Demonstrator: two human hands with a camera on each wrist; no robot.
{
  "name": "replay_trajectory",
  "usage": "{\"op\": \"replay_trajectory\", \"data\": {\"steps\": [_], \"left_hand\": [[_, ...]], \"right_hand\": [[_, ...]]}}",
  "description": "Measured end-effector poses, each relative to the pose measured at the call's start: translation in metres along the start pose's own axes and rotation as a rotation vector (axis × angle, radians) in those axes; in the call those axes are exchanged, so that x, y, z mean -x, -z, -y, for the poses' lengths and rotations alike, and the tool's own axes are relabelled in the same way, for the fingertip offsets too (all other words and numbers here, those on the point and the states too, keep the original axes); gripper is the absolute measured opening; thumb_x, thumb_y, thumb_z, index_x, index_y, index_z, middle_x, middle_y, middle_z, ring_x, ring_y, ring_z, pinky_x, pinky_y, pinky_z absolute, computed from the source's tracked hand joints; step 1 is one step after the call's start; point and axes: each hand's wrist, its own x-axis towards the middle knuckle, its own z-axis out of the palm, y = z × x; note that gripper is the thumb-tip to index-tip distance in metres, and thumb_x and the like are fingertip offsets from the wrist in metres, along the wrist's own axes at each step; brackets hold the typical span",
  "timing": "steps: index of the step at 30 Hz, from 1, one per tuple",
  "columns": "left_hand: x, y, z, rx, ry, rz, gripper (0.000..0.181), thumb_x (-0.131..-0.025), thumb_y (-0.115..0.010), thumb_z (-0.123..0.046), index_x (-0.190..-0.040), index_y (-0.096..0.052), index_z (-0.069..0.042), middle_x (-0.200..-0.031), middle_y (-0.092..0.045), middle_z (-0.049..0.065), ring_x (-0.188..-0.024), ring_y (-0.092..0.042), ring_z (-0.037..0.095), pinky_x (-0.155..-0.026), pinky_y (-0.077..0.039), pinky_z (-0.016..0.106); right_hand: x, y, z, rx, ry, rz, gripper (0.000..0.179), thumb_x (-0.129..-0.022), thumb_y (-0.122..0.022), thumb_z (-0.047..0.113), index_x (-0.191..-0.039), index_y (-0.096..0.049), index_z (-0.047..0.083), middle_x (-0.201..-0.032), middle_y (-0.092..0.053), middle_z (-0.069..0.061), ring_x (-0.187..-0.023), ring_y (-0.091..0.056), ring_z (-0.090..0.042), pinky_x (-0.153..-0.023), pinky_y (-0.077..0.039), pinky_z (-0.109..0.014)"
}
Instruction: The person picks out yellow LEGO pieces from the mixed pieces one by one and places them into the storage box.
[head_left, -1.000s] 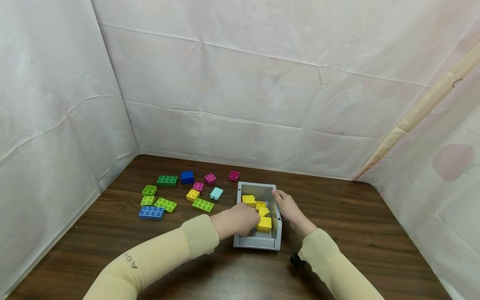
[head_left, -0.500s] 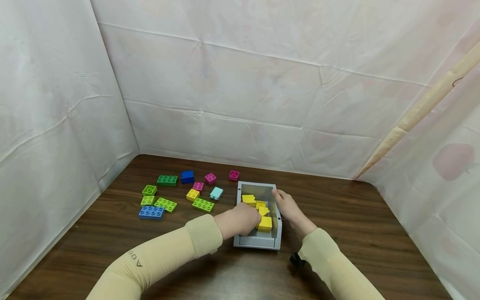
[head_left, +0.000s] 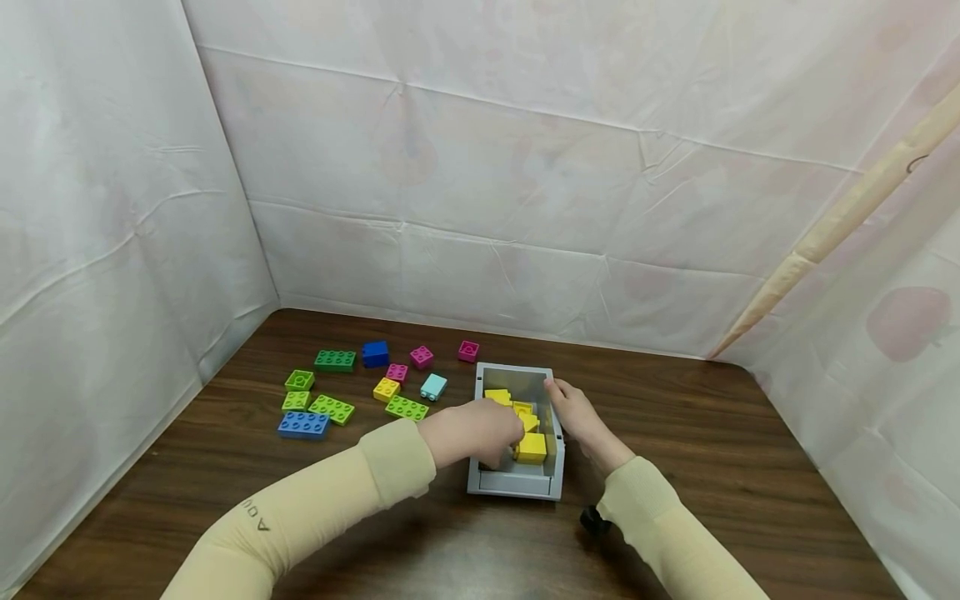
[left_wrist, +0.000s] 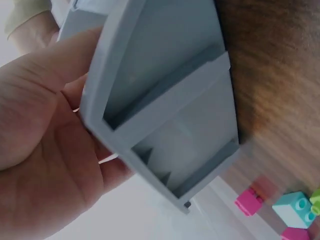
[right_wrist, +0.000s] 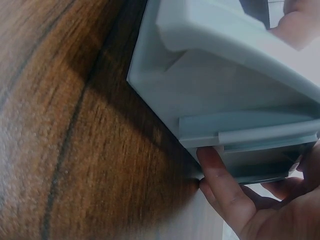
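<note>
A grey open-topped box [head_left: 513, 483] stands on the table with several yellow bricks [head_left: 531, 450] inside. My left hand [head_left: 480, 429] reaches over its left wall, fingers bent down among the bricks. In the left wrist view the box's outer wall hides the fingertips of my left hand [left_wrist: 55, 130], so I cannot tell whether they pinch a brick. My right hand [head_left: 581, 417] grips the box's right wall, thumb at the rim. The right wrist view has fingers of the right hand [right_wrist: 240, 200] pressed against the outside of that wall, near a ridge.
Left of the box lie loose bricks: a blue one [head_left: 303, 425], a dark green one [head_left: 334, 361], a light blue one [head_left: 433, 387], a yellow one [head_left: 386, 389], plus several lime and pink ones. Pale cloth [head_left: 450, 167] hangs behind the wooden table [head_left: 697, 433].
My left hand shifts slightly within the box, and its forearm moves a little right, then back left. My right hand and the box stay in place.
</note>
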Motion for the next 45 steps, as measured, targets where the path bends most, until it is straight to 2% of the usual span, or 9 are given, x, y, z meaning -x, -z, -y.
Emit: {"op": "replay_trajectory", "data": {"steps": [5,8,17,25,31,33,36,41,45], "left_hand": [[0.007,0.006,0.003,0.052,-0.045,-0.033,0.031,-0.079,-0.076,-0.023,-0.109,-0.070,-0.019,-0.103,-0.069,-0.007,-0.084,-0.060,0.006,-0.081,-0.052,0.028],[0.011,0.008,0.006,0.051,-0.083,-0.071,0.031,-0.079,-0.077,-0.026,-0.109,-0.071,-0.019,-0.106,-0.069,-0.006,-0.089,-0.062,0.008,-0.084,-0.052,0.029],[0.024,0.012,0.021,-0.054,-0.135,-0.271,0.033,-0.082,-0.072,-0.038,-0.110,-0.071,-0.021,-0.107,-0.066,-0.006,-0.100,-0.060,0.012,-0.088,-0.050,0.031],[0.043,0.004,0.038,0.014,-0.084,-0.361,0.037,-0.083,-0.072,-0.037,-0.116,-0.067,-0.020,-0.119,-0.063,-0.001,-0.112,-0.056,0.017,-0.096,-0.046,0.037],[0.051,-0.008,0.059,0.030,-0.033,-0.446,0.037,-0.083,-0.072,-0.034,-0.116,-0.066,-0.018,-0.119,-0.063,0.000,-0.112,-0.055,0.018,-0.098,-0.045,0.038],[0.054,-0.011,0.066,0.047,-0.008,-0.466,0.038,-0.082,-0.073,-0.033,-0.116,-0.066,-0.017,-0.118,-0.063,0.000,-0.111,-0.056,0.018,-0.097,-0.046,0.037],[0.061,-0.017,0.076,0.087,0.044,-0.475,0.039,-0.082,-0.074,-0.032,-0.116,-0.066,-0.017,-0.117,-0.063,0.000,-0.111,-0.056,0.017,-0.098,-0.046,0.037],[0.075,-0.027,0.091,0.135,0.126,-0.475,0.039,-0.080,-0.075,-0.031,-0.115,-0.066,-0.015,-0.115,-0.063,0.001,-0.110,-0.056,0.019,-0.097,-0.046,0.041],[0.084,-0.036,0.102,0.181,0.168,-0.483,0.041,-0.079,-0.077,-0.029,-0.115,-0.066,-0.012,-0.117,-0.063,0.004,-0.112,-0.056,0.022,-0.096,-0.047,0.043]], "right_hand": [[-0.001,0.000,0.000,0.001,-0.001,0.004,0.056,-0.102,-0.030,0.040,-0.144,-0.034,0.002,-0.123,-0.056,-0.021,-0.092,-0.060,-0.023,-0.065,-0.054,-0.036],[-0.001,0.000,0.000,-0.004,-0.008,0.001,0.056,-0.102,-0.031,0.040,-0.144,-0.034,0.003,-0.123,-0.056,-0.020,-0.092,-0.060,-0.024,-0.065,-0.054,-0.036],[-0.002,-0.001,-0.001,0.004,-0.014,0.001,0.056,-0.103,-0.031,0.040,-0.144,-0.035,0.004,-0.128,-0.053,-0.021,-0.096,-0.058,-0.025,-0.065,-0.053,-0.035],[-0.003,-0.002,-0.001,0.040,-0.007,-0.003,0.058,-0.103,-0.030,0.041,-0.145,-0.032,0.002,-0.135,-0.048,-0.022,-0.107,-0.055,-0.028,-0.073,-0.054,-0.040],[-0.003,-0.002,-0.001,0.053,-0.011,-0.006,0.059,-0.102,-0.030,0.041,-0.145,-0.031,0.001,-0.141,-0.043,-0.023,-0.118,-0.050,-0.032,-0.089,-0.049,-0.049],[-0.003,-0.002,-0.001,0.053,-0.012,-0.008,0.059,-0.102,-0.030,0.041,-0.145,-0.032,0.001,-0.141,-0.042,-0.023,-0.118,-0.050,-0.032,-0.088,-0.049,-0.049],[-0.003,-0.002,-0.001,0.048,-0.014,-0.013,0.058,-0.102,-0.030,0.040,-0.145,-0.033,0.001,-0.141,-0.043,-0.023,-0.117,-0.050,-0.032,-0.086,-0.050,-0.048],[-0.004,-0.003,-0.001,0.039,-0.006,-0.009,0.057,-0.103,-0.030,0.040,-0.144,-0.033,0.001,-0.142,-0.041,-0.023,-0.124,-0.046,-0.035,-0.096,-0.043,-0.054],[-0.005,-0.003,-0.002,0.031,-0.012,-0.004,0.057,-0.103,-0.030,0.040,-0.145,-0.033,0.002,-0.142,-0.042,-0.022,-0.124,-0.046,-0.035,-0.096,-0.043,-0.055]]}}
